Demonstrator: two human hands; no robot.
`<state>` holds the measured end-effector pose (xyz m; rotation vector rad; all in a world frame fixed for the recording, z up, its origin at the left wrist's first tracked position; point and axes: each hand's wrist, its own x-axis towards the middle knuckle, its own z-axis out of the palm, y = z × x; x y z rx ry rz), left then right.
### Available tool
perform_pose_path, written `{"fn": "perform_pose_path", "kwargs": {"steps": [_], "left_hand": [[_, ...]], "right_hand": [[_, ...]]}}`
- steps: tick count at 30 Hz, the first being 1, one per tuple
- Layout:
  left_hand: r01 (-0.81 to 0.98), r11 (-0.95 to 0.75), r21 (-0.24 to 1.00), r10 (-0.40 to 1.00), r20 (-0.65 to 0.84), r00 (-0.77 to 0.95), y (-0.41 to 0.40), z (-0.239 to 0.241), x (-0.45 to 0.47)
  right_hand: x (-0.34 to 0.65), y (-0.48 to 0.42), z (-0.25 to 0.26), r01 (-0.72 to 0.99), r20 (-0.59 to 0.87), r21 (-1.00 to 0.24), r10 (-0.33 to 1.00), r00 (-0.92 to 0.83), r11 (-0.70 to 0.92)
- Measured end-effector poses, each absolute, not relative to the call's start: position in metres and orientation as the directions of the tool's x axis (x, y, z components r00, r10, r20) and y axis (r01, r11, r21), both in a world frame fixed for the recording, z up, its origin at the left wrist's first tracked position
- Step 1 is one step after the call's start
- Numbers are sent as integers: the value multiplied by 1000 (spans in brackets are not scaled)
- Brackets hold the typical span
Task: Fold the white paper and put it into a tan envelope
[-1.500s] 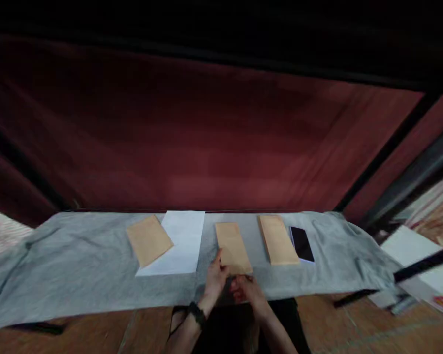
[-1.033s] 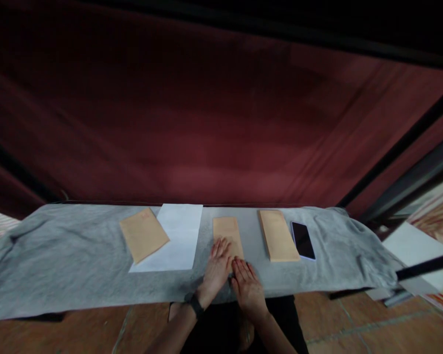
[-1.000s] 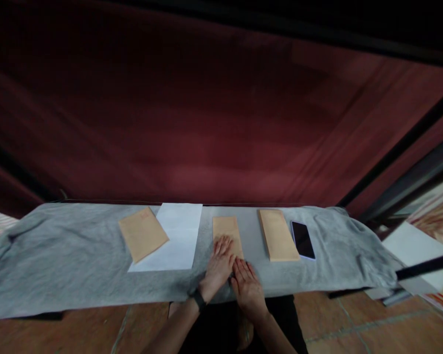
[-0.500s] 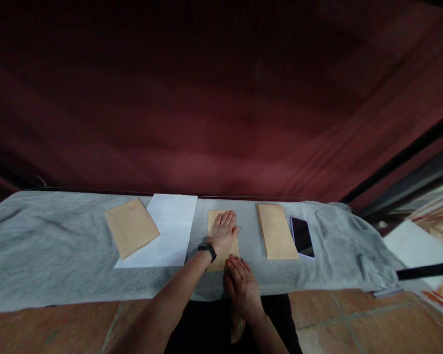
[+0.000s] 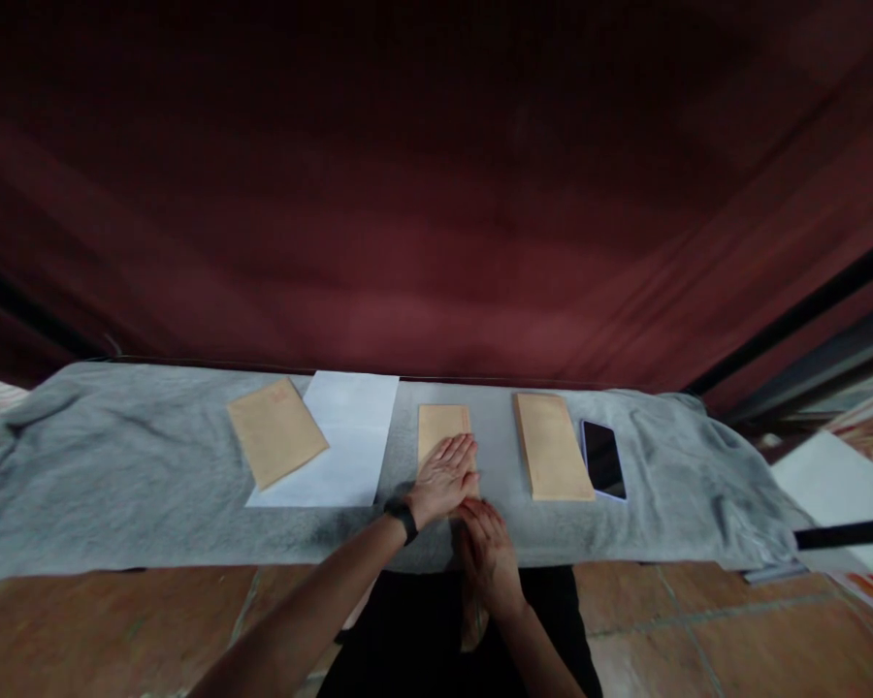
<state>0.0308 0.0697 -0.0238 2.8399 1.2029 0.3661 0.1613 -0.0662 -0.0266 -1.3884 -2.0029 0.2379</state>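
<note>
Middle envelope (image 5: 442, 425): tan, flat on the grey cloth (image 5: 116, 485) that covers the table, its near half hidden under the hands. Left hand (image 5: 445, 475): open, palm down, fingers spread flat on the envelope; black watch (image 5: 402, 517) at the wrist. Right hand (image 5: 489, 555): open, palm down at the envelope's near end. Right of it: second tan envelope (image 5: 551, 446), then a dark phone (image 5: 602, 460) just beside. Left: white sheet (image 5: 345, 441), with a tilted third envelope (image 5: 276, 430) overlapping it.
</note>
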Motion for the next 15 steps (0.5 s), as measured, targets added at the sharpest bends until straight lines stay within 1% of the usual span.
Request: {"fn": "perform_pose_path", "kwargs": {"steps": [6, 15], "left_hand": [[671, -722, 170, 692, 176, 700, 44, -15, 24], [601, -776, 190, 628, 151, 763, 8, -3, 13]], "right_hand": [[162, -68, -28, 730, 422, -572, 897, -129, 374], [161, -71, -26, 617, 380, -742, 923, 62, 264]]}}
